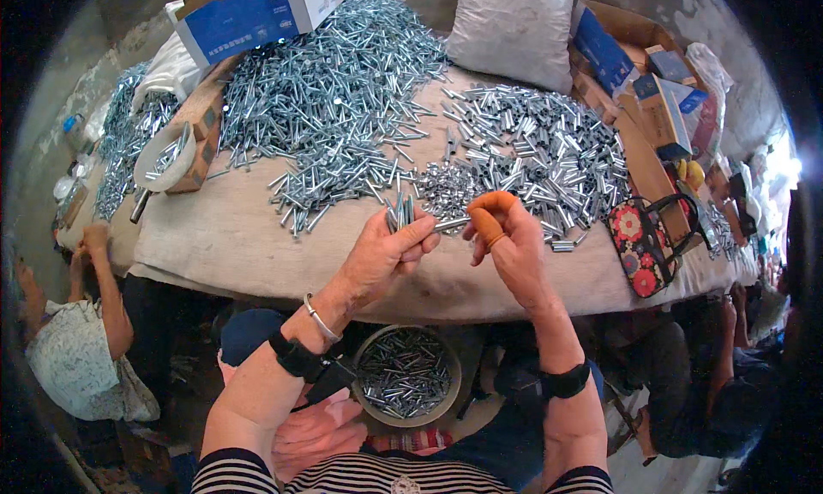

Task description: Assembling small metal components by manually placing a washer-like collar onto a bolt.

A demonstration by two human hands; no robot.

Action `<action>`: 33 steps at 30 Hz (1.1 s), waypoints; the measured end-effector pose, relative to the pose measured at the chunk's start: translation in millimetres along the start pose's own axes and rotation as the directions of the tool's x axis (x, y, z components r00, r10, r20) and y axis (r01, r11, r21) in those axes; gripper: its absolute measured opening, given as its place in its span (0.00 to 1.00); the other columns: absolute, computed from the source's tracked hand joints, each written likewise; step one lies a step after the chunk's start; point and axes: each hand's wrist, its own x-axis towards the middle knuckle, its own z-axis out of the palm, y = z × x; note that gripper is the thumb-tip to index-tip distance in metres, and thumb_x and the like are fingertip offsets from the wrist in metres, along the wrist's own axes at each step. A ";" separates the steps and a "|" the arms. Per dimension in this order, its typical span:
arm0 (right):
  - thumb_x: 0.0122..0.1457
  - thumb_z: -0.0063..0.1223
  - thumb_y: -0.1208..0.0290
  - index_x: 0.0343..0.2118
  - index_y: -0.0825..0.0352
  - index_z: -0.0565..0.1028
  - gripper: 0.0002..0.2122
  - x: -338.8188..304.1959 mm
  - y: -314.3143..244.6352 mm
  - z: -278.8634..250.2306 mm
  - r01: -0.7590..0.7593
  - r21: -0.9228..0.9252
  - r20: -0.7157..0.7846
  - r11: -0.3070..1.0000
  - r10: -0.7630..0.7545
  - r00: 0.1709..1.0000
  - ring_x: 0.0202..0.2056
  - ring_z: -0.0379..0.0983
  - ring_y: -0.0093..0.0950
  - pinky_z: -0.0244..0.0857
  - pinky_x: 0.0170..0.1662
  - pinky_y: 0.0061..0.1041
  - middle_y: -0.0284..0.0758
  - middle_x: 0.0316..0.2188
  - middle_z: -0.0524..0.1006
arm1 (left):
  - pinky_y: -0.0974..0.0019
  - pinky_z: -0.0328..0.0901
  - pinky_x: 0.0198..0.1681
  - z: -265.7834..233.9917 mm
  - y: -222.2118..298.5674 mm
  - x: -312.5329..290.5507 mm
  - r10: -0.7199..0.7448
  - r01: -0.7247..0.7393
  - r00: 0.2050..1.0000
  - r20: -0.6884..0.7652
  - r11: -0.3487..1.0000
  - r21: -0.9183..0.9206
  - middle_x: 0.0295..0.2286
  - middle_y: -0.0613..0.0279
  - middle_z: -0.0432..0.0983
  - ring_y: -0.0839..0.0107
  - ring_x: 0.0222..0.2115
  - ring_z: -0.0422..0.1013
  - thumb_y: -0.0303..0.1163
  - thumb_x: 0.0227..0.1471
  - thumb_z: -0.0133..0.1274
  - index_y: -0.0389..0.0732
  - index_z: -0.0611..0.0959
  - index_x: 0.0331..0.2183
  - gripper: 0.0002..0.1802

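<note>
My left hand (387,252) is closed round several silvery bolts (399,211), their shanks standing up between thumb and fingers. One metal piece (450,224) lies across from its fingertips toward my right hand (513,245). Orange covers wrap the thumb and forefinger of the right hand, which are curled together at that piece's end; what they pinch is hidden. Just beyond the hands is a small heap of nuts (446,190). A large pile of long bolts (330,91) spreads to the left, and short metal tubes (549,151) lie to the right.
Below the table edge stands a round basin (361,389) of metal fasteners. A flowered bag (641,245) rests at right near open cartons (660,108). A white sack (512,35) and a blue box (236,23) stand behind. At left, a white bowl (147,173) leans; other people sit on both sides.
</note>
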 end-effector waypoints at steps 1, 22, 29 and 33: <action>0.62 0.50 0.66 0.32 0.69 0.73 0.10 -0.7 -4.1 -2.5 -0.001 0.000 0.001 1.000 0.001 1.000 0.17 0.65 0.16 0.58 0.15 0.17 0.31 0.20 0.73 | 0.83 0.50 0.17 0.6 0.1 -0.2 0.003 -0.003 1.000 -0.010 1.000 0.004 0.23 0.69 0.70 0.88 0.17 0.57 0.34 0.57 0.52 0.44 0.72 0.33 0.07; 0.62 0.47 0.71 0.40 0.70 0.73 0.08 2.9 -8.3 0.4 -0.018 0.006 0.022 1.000 0.018 1.000 0.18 0.69 0.18 0.63 0.20 0.17 0.33 0.21 0.76 | 0.82 0.48 0.15 -2.2 -0.3 0.9 0.064 -0.063 0.996 -0.057 0.998 0.024 0.22 0.68 0.70 0.87 0.15 0.54 0.35 0.57 0.52 0.41 0.74 0.32 0.08; 0.61 0.50 0.70 0.40 0.70 0.73 0.09 1.5 -8.4 -6.4 -0.135 -0.010 0.043 0.991 0.135 0.990 0.15 0.68 0.17 0.61 0.18 0.17 0.33 0.20 0.76 | 0.82 0.49 0.16 -1.6 -1.6 0.3 0.075 -0.074 0.993 -0.092 0.997 0.010 0.23 0.67 0.71 0.87 0.15 0.55 0.35 0.57 0.53 0.41 0.75 0.33 0.08; 0.61 0.51 0.71 0.39 0.70 0.73 0.08 1.8 -11.5 -5.6 -0.157 -0.002 0.025 0.988 0.157 0.987 0.15 0.68 0.18 0.61 0.18 0.17 0.33 0.21 0.76 | 0.82 0.48 0.15 -1.9 -1.9 1.0 0.057 -0.055 0.996 -0.072 0.998 0.034 0.22 0.69 0.71 0.88 0.15 0.55 0.35 0.57 0.52 0.42 0.75 0.33 0.08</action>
